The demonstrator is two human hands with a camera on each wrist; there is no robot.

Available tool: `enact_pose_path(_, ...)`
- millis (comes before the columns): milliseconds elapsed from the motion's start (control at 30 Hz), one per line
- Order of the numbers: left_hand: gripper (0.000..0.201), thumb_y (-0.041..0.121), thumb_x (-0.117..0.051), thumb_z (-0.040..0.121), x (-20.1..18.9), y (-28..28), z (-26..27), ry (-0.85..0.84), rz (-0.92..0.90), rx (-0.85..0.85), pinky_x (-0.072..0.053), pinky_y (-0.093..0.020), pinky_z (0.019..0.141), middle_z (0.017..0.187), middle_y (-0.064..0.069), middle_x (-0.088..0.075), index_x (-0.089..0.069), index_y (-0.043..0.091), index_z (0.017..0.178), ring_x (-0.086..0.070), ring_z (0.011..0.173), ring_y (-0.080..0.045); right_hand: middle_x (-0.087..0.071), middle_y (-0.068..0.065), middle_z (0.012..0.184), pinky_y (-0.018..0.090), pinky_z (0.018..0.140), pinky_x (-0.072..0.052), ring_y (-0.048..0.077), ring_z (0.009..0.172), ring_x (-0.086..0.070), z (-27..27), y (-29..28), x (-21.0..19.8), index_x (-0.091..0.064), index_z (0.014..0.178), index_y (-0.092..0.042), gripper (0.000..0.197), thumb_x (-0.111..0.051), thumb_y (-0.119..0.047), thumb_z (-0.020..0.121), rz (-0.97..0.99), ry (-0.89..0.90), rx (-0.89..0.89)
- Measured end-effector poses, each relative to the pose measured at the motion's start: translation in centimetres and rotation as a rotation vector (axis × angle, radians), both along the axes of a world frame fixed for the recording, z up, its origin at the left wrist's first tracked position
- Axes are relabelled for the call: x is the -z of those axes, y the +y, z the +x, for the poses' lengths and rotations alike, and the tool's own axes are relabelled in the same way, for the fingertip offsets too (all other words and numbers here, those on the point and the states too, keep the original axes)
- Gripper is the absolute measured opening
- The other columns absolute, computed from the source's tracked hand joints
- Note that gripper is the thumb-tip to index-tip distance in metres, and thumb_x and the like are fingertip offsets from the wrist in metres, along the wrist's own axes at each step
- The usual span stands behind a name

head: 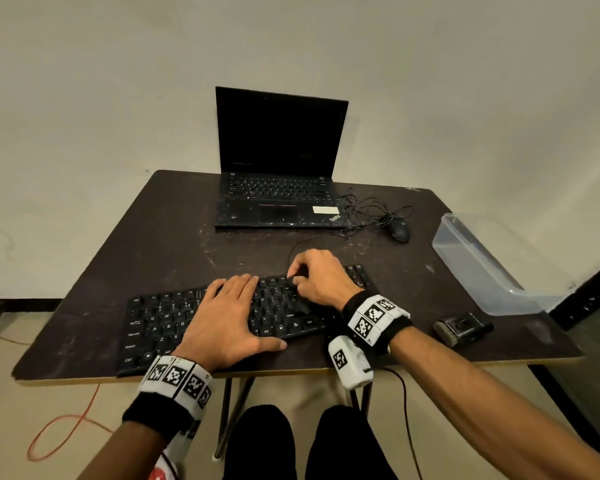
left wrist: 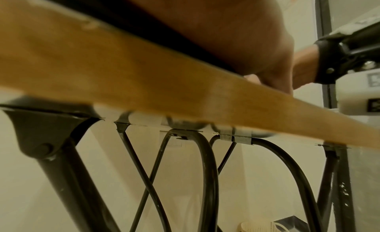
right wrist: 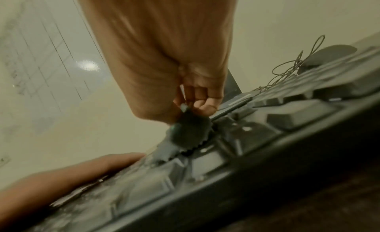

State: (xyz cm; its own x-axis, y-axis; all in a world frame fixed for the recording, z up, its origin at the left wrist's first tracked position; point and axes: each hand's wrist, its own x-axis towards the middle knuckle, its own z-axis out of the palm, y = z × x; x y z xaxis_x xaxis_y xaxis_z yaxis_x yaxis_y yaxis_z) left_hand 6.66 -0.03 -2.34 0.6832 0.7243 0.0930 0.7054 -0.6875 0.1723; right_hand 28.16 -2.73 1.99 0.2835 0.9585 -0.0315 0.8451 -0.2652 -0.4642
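Note:
A black keyboard (head: 160, 320) lies slanted near the front edge of the dark table (head: 153, 237). My left hand (head: 232, 306) rests flat on the middle keys with its fingers straight; it shows as a forearm and fingers (right wrist: 72, 175) in the right wrist view. My right hand (head: 297, 277) hovers over the keyboard's upper right rows with curled fingers. In the right wrist view that hand (right wrist: 191, 103) pinches a small dark cloth (right wrist: 189, 133) with a zigzag edge, which touches the keys (right wrist: 226, 162). The left wrist view shows only my palm (left wrist: 226, 32) above the table's wooden edge (left wrist: 123, 64).
An open laptop (head: 278, 168) with a dark screen stands at the back. A mouse (head: 399, 230) with tangled cable lies to its right. A clear plastic box (head: 482, 265) and a small black brush (head: 461, 327) sit on the right. An orange cable (head: 66, 427) loops on the floor.

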Motion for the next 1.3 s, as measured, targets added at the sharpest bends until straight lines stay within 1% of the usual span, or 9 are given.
enact_pose_path(167, 0.136, 0.103, -0.042, 0.065, -0.1, -0.2, -0.1, 0.017, -0.041, 0.001, 0.003, -0.035, 0.129, 0.173, 0.002, -0.016, -0.014, 0.017, 0.166, -0.012, 0.158, -0.014, -0.08, 0.004, 0.108, 0.029, 0.097, -0.052, 0.027, 0.111, -0.072, 3.5, 0.2, -0.9, -0.081, 0.093, -0.023, 0.017, -0.071, -0.009, 0.092, 0.03, -0.015, 0.181)
enact_pose_path(300, 0.134, 0.101, -0.045, 0.066, -0.3, 0.0, 0.0, -0.005, -0.034, 0.001, 0.003, -0.034, 0.128, 0.172, 0.002, -0.018, -0.015, 0.017, 0.166, -0.014, 0.157, -0.014, -0.078, -0.001, 0.108, 0.027, 0.095, -0.05, 0.021, 0.11, -0.071, 2.7, -0.2, -0.2, -0.078, 0.092, -0.027, 0.014, -0.076, -0.013, 0.092, 0.01, -0.052, -0.006)
enact_pose_path(433, 0.136, 0.102, -0.043, 0.064, 0.1, -0.1, -0.1, 0.0, -0.035, 0.005, 0.003, -0.033, 0.128, 0.172, 0.002, -0.019, -0.016, 0.017, 0.166, -0.015, 0.157, -0.015, -0.079, 0.004, 0.106, 0.027, 0.095, -0.051, 0.025, 0.111, -0.071, 5.2, -0.3, -1.0, -0.079, 0.094, -0.026, 0.015, -0.074, -0.012, 0.093, 0.043, -0.022, 0.162)
enact_pose_path(567, 0.135, 0.102, -0.046, 0.064, -0.1, 0.0, -0.1, -0.014, -0.041, 0.0, 0.002, -0.034, 0.129, 0.171, 0.001, -0.02, -0.017, 0.017, 0.165, -0.016, 0.157, -0.015, -0.076, -0.004, 0.098, 0.029, 0.094, -0.055, 0.019, 0.103, -0.071, 4.1, -1.2, -0.1, -0.074, 0.085, -0.033, 0.021, -0.076, -0.014, 0.092, 0.012, -0.04, 0.021)
enact_pose_path(700, 0.138, 0.105, -0.036, 0.06, 0.1, -0.1, -0.1, -0.004, -0.035, 0.004, 0.0, -0.034, 0.129, 0.171, 0.001, -0.021, -0.018, 0.017, 0.165, -0.017, 0.157, -0.015, -0.078, 0.001, 0.1, 0.028, 0.09, -0.054, 0.022, 0.103, -0.072, 6.1, -2.1, -0.6, -0.073, 0.081, -0.031, 0.018, -0.077, -0.016, 0.091, 0.068, 0.012, 0.219)
enact_pose_path(833, 0.14, 0.106, -0.032, 0.057, 0.0, 0.0, -0.1, -0.005, -0.024, -0.001, -0.001, -0.034, 0.129, 0.171, 0.001, -0.023, -0.019, 0.017, 0.165, -0.018, 0.156, -0.015, -0.074, -0.004, 0.097, 0.026, 0.084, -0.051, 0.014, 0.094, -0.067, 4.2, -4.1, 0.6, -0.076, 0.091, -0.027, 0.015, -0.074, -0.012, 0.095, 0.038, 0.009, 0.05)
enact_pose_path(967, 0.141, 0.105, -0.031, 0.056, -0.1, -0.3, -0.1, -0.005, -0.03, 0.001, -0.001, -0.034, 0.128, 0.171, -0.001, -0.024, -0.02, 0.016, 0.165, -0.019, 0.156, -0.016, -0.078, -0.002, 0.1, 0.032, 0.093, -0.057, 0.02, 0.104, -0.072, 5.0, -4.2, -0.2, -0.077, 0.09, -0.028, 0.013, -0.077, -0.015, 0.093, 0.1, 0.032, 0.181)
enact_pose_path(1100, 0.14, 0.105, -0.033, 0.056, 0.1, -0.1, -0.1, -0.009, -0.019, -0.006, 0.0, -0.033, 0.128, 0.17, -0.001, -0.026, -0.022, 0.016, 0.165, -0.021, 0.156, -0.016, -0.077, -0.004, 0.105, 0.029, 0.096, -0.054, 0.015, 0.104, -0.07, 1.0, -5.1, 0.4, -0.078, 0.095, -0.027, 0.013, -0.074, -0.014, 0.094, 0.082, 0.008, -0.057)
enact_pose_path(1300, 0.139, 0.104, -0.037, 0.057, 0.1, -0.1, 0.0, -0.01, -0.021, -0.008, -0.001, -0.033, 0.128, 0.17, 0.0, -0.027, -0.024, 0.017, 0.164, -0.022, 0.156, -0.015, -0.078, 0.0, 0.104, 0.032, 0.095, -0.057, 0.02, 0.105, -0.072, 1.8, -5.1, -0.8, -0.078, 0.096, -0.023, 0.011, -0.073, -0.014, 0.096, 0.095, 0.022, 0.064)
